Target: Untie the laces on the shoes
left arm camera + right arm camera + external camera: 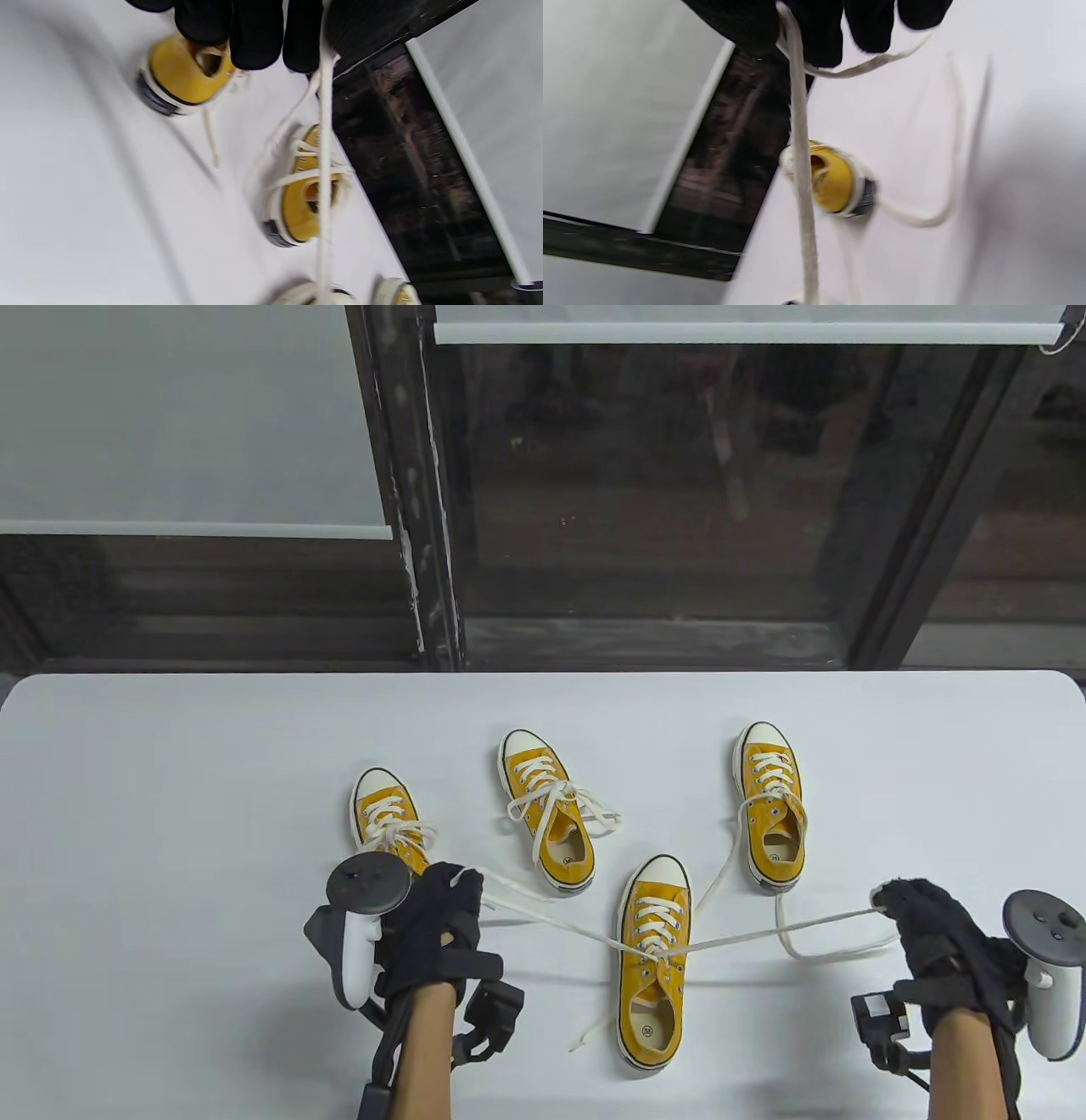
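Note:
Four yellow sneakers with white laces lie on the white table [170, 780]. The nearest sneaker [652, 984] has its lace pulled out to both sides. My left hand [462, 886] pinches the left strand [551, 923]. My right hand [885, 899] pinches the right strand [780, 931]. Both strands run taut from the shoe's eyelets. In the left wrist view the fingers [254, 38] hold the lace [324, 178] above two sneakers. In the right wrist view the fingers [818, 34] hold the lace [802, 178] in front of one sneaker [835, 182].
The far left sneaker [386, 819] and the middle sneaker [547, 814] have tied bows. The right sneaker [772, 814] has loose laces trailing on the table. A slack lace tail [836, 954] curls near my right hand. A dark window frame stands behind the table's far edge.

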### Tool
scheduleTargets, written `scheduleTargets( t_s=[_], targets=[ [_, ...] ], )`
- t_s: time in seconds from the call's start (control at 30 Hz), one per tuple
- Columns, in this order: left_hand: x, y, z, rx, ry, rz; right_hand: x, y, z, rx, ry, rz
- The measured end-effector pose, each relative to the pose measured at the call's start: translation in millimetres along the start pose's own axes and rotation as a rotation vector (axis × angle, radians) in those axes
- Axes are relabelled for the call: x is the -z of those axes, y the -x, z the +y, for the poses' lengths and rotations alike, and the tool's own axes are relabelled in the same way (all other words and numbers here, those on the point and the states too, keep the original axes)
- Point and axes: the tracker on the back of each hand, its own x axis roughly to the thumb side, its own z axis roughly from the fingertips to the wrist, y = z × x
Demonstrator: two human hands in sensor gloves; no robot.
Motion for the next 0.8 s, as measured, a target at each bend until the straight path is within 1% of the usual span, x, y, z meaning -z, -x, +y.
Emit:
scheduleTargets(
  t_s=[0.07, 0.1, 0.13, 0.2, 0.23, 0.27, 0.33, 0.37, 0.4, 0.43, 0.47, 0.5, 0.57, 0.6, 0.63, 0.67, 0.7, 0.73, 0.8],
  targets=[
    [-3.6, 8.2, 6.5, 0.080, -0.072, 0.015, -2.4, 10.3, -2.0, -0.121, 0.045, 0.074],
    [-5.8, 9.5, 9.9, 0.120, -0.107, -0.003, -4.0, 12.9, -3.4, -0.178, 0.067, 0.089],
    [-7.3, 9.9, 13.0, 0.159, -0.121, -0.043, -6.7, 13.1, -4.2, -0.226, 0.077, 0.097],
    [-10.0, 8.2, 18.6, 0.238, -0.129, -0.125, -11.7, 7.9, -4.1, -0.321, 0.081, 0.075],
    [-10.8, 7.4, 19.5, 0.266, -0.129, -0.140, -13.9, 4.8, -2.3, -0.353, 0.088, 0.052],
    [-12.4, 5.3, 19.0, 0.318, -0.147, -0.139, -17.9, -1.2, 3.0, -0.403, 0.087, 0.003],
    [-11.0, 1.7, 14.0, 0.434, -0.145, -0.172, -24.9, -10.4, 17.0, -0.479, 0.030, -0.069],
    [-10.2, -0.4, 8.3, 0.491, -0.145, -0.179, -29.6, -16.9, 31.0, -0.541, -0.051, -0.126],
    [-9.3, -1.8, 3.2, 0.514, -0.129, -0.191, -32.7, -20.3, 41.6, -0.566, -0.117, -0.148],
    [-8.8, -3.7, -3.9, 0.540, -0.122, -0.201, -36.9, -24.4, 58.5, -0.576, -0.204, -0.165],
    [-8.5, -4.9, -8.2, 0.560, -0.117, -0.210, -39.0, -26.6, 69.3, -0.587, -0.259, -0.172],
    [-8.3, -6.9, -16.1, 0.592, -0.102, -0.234, -42.8, -29.5, 87.8, -0.614, -0.352, -0.181],
    [-9.4, -9.7, -25.9, 0.634, -0.104, -0.252, -49.4, -33.0, 117.8, -0.658, -0.480, -0.187],
    [-10.4, -11.3, -30.1, 0.654, -0.097, -0.267, -54.1, -34.5, 135.4, -0.699, -0.522, -0.190],
    [-11.5, -12.4, -32.7, 0.655, -0.083, -0.283, -60.0, -35.9, 157.1, -0.787, -0.553, -0.185],
    [-12.0, -12.3, -33.6, 0.647, -0.079, -0.289, -61.7, -36.2, 163.2, -0.820, -0.557, -0.179],
    [-12.1, -11.4, -35.6, 0.644, -0.079, -0.298, -65.2, -37.0, 177.1, -0.909, -0.553, -0.172],
    [-11.2, -9.5, -37.7, 0.647, -0.069, -0.301, -67.0, -37.1, 189.2, -0.989, -0.518, -0.165],
    [-8.6, -6.2, -40.7, 0.654, -0.043, -0.293, -66.9, -37.1, 205.6, -1.078, -0.453, -0.169]
  ],
)
